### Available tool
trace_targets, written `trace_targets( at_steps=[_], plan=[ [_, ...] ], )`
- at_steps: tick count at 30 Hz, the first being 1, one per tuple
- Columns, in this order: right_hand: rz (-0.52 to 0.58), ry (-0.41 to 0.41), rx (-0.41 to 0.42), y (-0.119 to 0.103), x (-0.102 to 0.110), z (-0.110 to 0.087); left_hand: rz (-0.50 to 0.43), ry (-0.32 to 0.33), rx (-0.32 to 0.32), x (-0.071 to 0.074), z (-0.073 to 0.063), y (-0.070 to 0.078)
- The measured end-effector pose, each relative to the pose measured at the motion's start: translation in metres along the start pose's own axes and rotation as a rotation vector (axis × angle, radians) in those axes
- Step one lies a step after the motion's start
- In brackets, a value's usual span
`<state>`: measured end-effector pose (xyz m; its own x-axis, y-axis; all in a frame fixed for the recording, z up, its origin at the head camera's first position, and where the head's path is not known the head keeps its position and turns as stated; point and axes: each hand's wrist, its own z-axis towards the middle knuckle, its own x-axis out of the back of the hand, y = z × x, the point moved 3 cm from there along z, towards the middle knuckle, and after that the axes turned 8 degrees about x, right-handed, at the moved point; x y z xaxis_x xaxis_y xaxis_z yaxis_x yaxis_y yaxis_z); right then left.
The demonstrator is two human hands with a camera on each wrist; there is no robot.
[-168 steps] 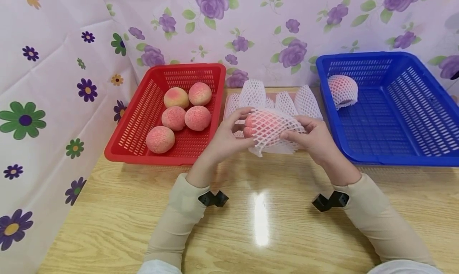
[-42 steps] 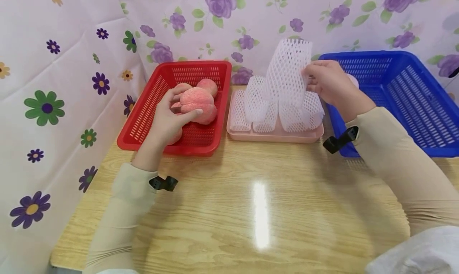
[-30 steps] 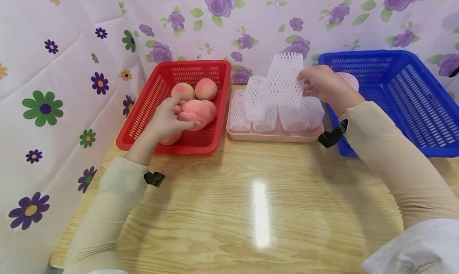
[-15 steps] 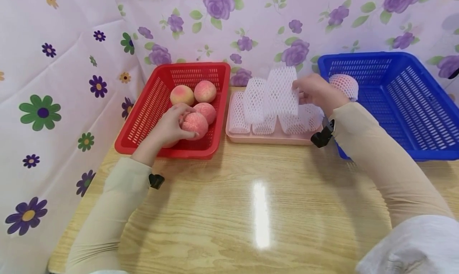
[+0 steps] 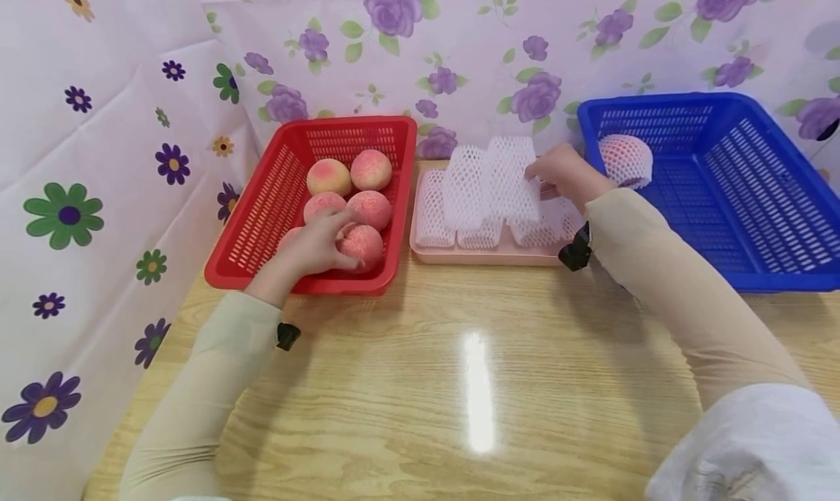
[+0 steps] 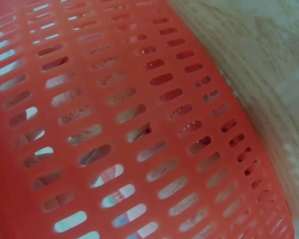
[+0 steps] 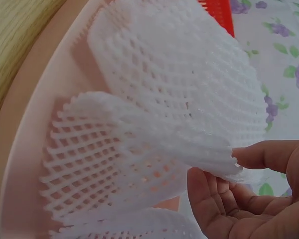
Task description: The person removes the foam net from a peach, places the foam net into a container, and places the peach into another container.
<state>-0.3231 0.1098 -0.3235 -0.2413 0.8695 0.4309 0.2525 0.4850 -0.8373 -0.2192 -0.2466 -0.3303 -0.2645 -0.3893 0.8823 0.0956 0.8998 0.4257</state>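
In the head view my left hand (image 5: 313, 247) reaches into the red basket (image 5: 222, 266). Its fingers and thumb curl round the left side of a peach (image 5: 366, 247) at the front right. Several more peaches (image 5: 328, 177) lie behind and beside it. The basket's slotted wall (image 6: 139, 112) fills the left wrist view and hides that hand. My right hand (image 5: 566, 174) holds the right edge of a white foam net sleeve (image 5: 512, 176) over the pink tray (image 5: 479, 257). The right wrist view shows thumb and fingers (image 7: 264, 154) pinching the sleeve's mesh.
Other foam net sleeves (image 5: 433, 209) lie in the tray. At the right stands a blue basket (image 5: 722, 281) with a net-wrapped peach (image 5: 626, 161) at its left end. The wooden table (image 5: 420, 384) runs along the front, and flowered cloth (image 5: 315, 85) hangs behind and at the left.
The net sleeve that both hands held round a peach is now off it. The left hand has lowered the bare peach into the red basket; the right has brought the sleeve down to the tray.
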Motion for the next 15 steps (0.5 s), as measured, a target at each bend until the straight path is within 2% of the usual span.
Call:
trace_targets(
  at_steps=[4, 15],
  plan=[
    [-0.061, 0.014, 0.024, 0.002, -0.005, 0.007, 0.007, -0.015, 0.002, -0.004, 0.001, 0.000],
    [-0.300, 0.070, 0.018, 0.006, -0.017, 0.026, 0.016, -0.061, 0.016, -0.008, 0.004, -0.002]
  ],
)
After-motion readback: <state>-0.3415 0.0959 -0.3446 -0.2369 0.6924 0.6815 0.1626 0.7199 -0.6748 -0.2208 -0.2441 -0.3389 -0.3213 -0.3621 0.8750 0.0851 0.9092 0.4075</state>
